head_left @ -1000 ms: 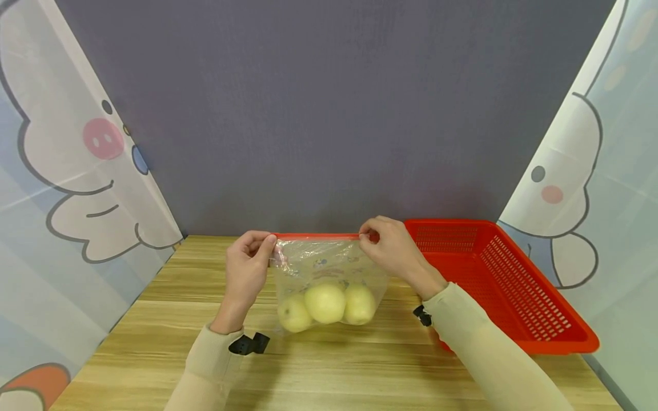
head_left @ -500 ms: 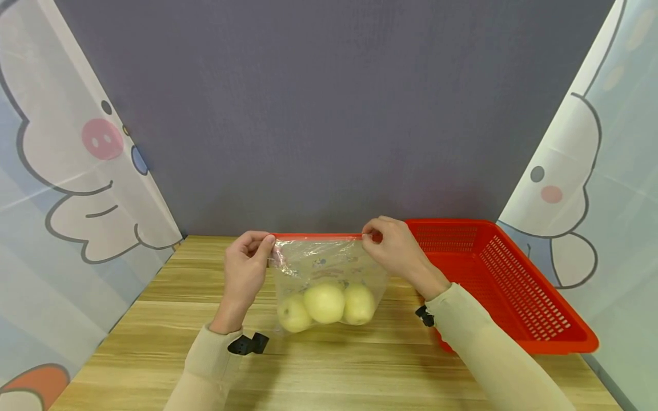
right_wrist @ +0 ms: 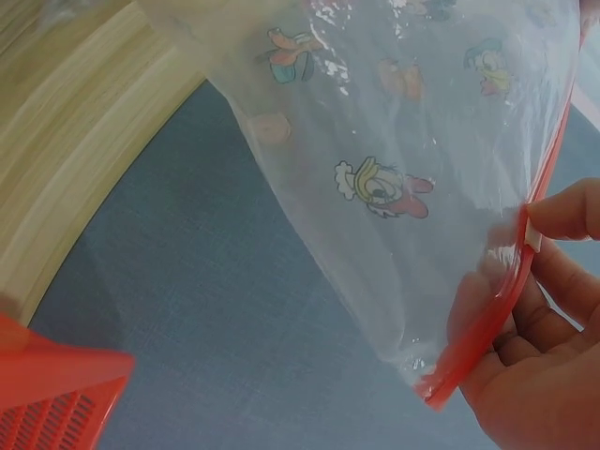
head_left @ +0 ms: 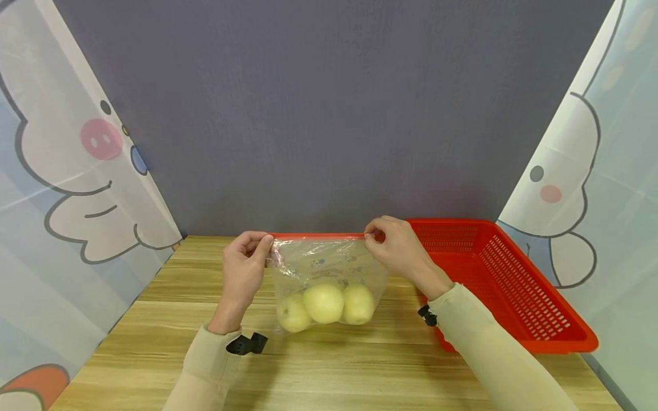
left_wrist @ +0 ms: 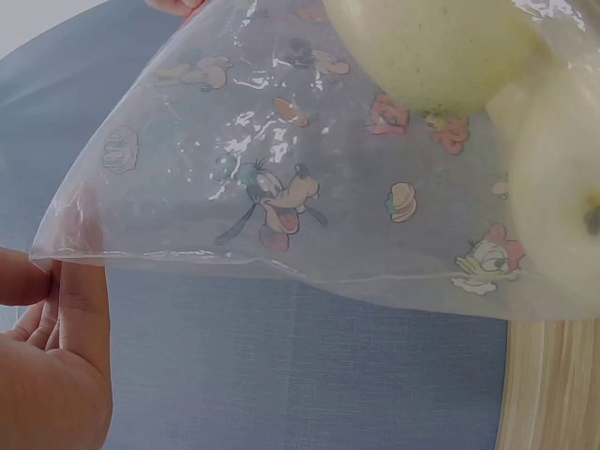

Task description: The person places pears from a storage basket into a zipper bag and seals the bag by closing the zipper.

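Note:
A clear zip bag (head_left: 298, 268) printed with cartoon figures hangs above the table by its red zip edge (head_left: 319, 236). Several round, pale yellow fruits (head_left: 324, 303), apples or pears, lie in its bottom. My left hand (head_left: 244, 274) pinches the bag's top left corner between thumb and fingers. At the zip's right part, my right hand (head_left: 400, 249) pinches a small white slider (right_wrist: 532, 236) between thumb and forefinger, as the right wrist view shows. A short length of red zip runs past the slider, in front of the right fingers. The head view hides that right end behind the hand.
A red perforated plastic basket (head_left: 557, 346) stands on the right of the wooden table (head_left: 329, 377), partly behind the right forearm. A dark grey panel (head_left: 329, 114) rises at the back. Cartoon-printed curtains (head_left: 67, 142) hang at both sides.
My right hand has slid a little to the right along the zip. The left hand keeps its pinch, shifted very slightly left. The fruits have hardly moved.

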`<control>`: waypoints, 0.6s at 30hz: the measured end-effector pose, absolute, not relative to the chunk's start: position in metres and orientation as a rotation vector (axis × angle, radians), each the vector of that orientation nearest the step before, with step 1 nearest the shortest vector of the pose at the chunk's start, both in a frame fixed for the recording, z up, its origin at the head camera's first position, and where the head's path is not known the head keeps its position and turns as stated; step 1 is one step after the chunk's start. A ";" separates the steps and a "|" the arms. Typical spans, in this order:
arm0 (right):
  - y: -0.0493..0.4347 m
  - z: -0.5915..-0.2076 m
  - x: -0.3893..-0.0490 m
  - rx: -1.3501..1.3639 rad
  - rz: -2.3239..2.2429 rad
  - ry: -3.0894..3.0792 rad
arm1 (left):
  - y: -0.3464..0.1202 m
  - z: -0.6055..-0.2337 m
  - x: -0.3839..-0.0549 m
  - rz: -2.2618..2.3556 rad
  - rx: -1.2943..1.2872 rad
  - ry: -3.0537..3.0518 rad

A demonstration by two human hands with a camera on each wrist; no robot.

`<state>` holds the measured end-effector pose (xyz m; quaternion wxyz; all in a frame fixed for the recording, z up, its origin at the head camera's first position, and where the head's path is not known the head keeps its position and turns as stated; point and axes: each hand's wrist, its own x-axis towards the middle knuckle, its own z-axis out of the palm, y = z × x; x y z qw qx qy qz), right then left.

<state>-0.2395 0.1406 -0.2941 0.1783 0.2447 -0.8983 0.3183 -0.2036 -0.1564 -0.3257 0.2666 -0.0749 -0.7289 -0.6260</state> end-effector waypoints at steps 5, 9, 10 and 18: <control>0.142 -0.294 -0.240 0.686 0.902 -2.535 | -0.157 -0.325 -0.203 -1.684 -0.191 -1.975; 0.144 -0.295 -0.240 0.684 0.909 -2.530 | -0.158 -0.326 -0.204 -1.683 -0.190 -1.975; 0.144 -0.295 -0.240 0.682 0.911 -2.529 | -0.158 -0.326 -0.204 -1.682 -0.190 -1.976; 0.147 -0.295 -0.240 0.676 0.914 -2.533 | -0.159 -0.326 -0.203 -1.685 -0.188 -1.972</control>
